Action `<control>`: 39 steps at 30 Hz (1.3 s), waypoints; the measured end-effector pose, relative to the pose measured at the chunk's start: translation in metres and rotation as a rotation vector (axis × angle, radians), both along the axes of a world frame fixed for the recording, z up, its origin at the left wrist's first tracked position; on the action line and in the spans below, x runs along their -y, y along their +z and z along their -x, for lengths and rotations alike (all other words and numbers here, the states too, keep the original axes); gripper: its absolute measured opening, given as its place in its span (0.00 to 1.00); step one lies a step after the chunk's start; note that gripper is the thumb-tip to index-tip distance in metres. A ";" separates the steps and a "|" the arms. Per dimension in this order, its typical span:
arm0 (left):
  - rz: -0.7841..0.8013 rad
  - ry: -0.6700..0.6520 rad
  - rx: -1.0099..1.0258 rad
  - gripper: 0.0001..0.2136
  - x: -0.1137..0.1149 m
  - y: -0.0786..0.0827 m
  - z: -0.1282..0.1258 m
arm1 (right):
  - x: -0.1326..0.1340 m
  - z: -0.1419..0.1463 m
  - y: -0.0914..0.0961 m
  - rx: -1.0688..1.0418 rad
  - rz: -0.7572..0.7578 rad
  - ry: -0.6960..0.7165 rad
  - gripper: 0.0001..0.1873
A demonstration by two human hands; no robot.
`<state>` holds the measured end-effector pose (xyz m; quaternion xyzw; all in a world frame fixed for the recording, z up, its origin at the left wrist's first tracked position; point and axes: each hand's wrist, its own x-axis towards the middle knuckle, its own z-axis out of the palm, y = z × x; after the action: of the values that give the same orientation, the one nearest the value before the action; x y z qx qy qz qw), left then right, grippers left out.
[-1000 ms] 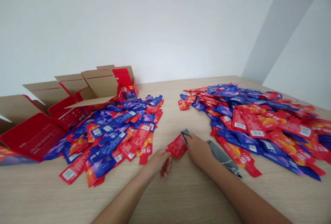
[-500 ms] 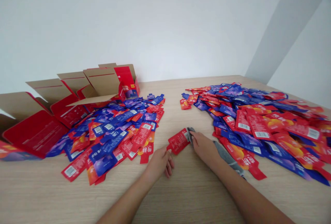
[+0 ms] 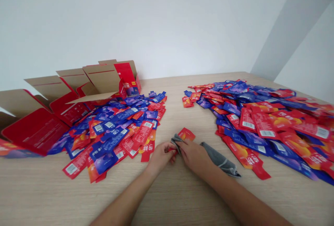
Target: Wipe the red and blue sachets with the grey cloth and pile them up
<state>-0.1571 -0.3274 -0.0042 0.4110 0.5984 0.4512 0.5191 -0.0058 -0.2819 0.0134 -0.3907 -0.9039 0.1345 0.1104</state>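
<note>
My left hand (image 3: 162,155) is closed at the near end of a red and orange sachet (image 3: 188,134), with its fingertips pinched there. A crumpled grey cloth (image 3: 176,139) is in the fingers of my right hand (image 3: 195,155), pressed against the sachet close to my left fingertips. Both hands meet just above the table, between two piles of sachets. Right of my right hand lies a folded grey cloth (image 3: 220,160) with pale edging; whether it joins the piece in my fingers is hidden. My right hand covers part of the sachet.
A pile of blue and red sachets (image 3: 112,128) spreads on the left. A larger sachet pile (image 3: 261,114) covers the right side of the wooden table (image 3: 172,198). Several red cartons (image 3: 36,132) with raised brown flaps stand at the far left, before a pale wall.
My right hand has moved left with the cloth, from the sachet's far end to its near end. The sachet has turned from its barcode side to its orange printed side.
</note>
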 end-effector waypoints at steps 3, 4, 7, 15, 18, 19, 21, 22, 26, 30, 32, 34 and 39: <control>-0.008 -0.022 0.038 0.11 0.001 -0.001 -0.002 | -0.013 -0.006 0.003 0.130 -0.018 -0.165 0.20; -0.008 -0.033 0.061 0.13 0.002 -0.001 -0.002 | -0.018 -0.010 0.004 0.166 -0.029 -0.209 0.20; 0.014 -0.011 0.142 0.19 0.006 -0.001 -0.002 | -0.023 -0.017 0.005 0.218 -0.067 -0.231 0.20; 0.115 -0.033 -0.020 0.22 0.006 0.006 -0.002 | 0.000 -0.011 0.009 0.116 -0.024 -0.067 0.21; 0.112 -0.149 -0.064 0.18 0.006 0.004 0.000 | -0.002 -0.009 0.009 0.084 0.006 -0.014 0.22; 0.106 -0.159 -0.049 0.18 0.007 0.003 0.001 | -0.004 -0.008 0.009 0.104 0.010 -0.038 0.22; 0.102 -0.174 0.003 0.18 0.008 0.000 0.003 | -0.012 -0.009 0.008 0.159 0.011 -0.121 0.22; 0.102 -0.177 0.035 0.19 0.009 0.001 0.004 | -0.016 -0.010 0.007 0.175 0.009 -0.156 0.21; 0.027 -0.023 0.166 0.19 0.007 0.019 0.018 | -0.023 -0.015 0.004 0.106 0.025 -0.168 0.21; -0.296 0.421 0.263 0.16 -0.011 0.053 0.052 | -0.020 -0.017 0.001 0.058 0.041 -0.156 0.21; -0.434 0.617 0.313 0.15 -0.028 0.063 0.067 | -0.018 -0.016 0.000 0.057 0.030 -0.147 0.21; -0.427 0.647 0.312 0.13 -0.051 0.064 0.070 | -0.016 -0.015 0.000 0.056 0.023 -0.137 0.21; -0.207 0.297 -0.442 0.14 -0.134 0.040 0.025 | -0.015 -0.014 0.004 0.028 0.041 -0.144 0.21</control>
<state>-0.1822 -0.1936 0.0355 0.4580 0.7014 0.4803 0.2597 0.0080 -0.2667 0.0170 -0.4588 -0.8720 0.1391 0.0990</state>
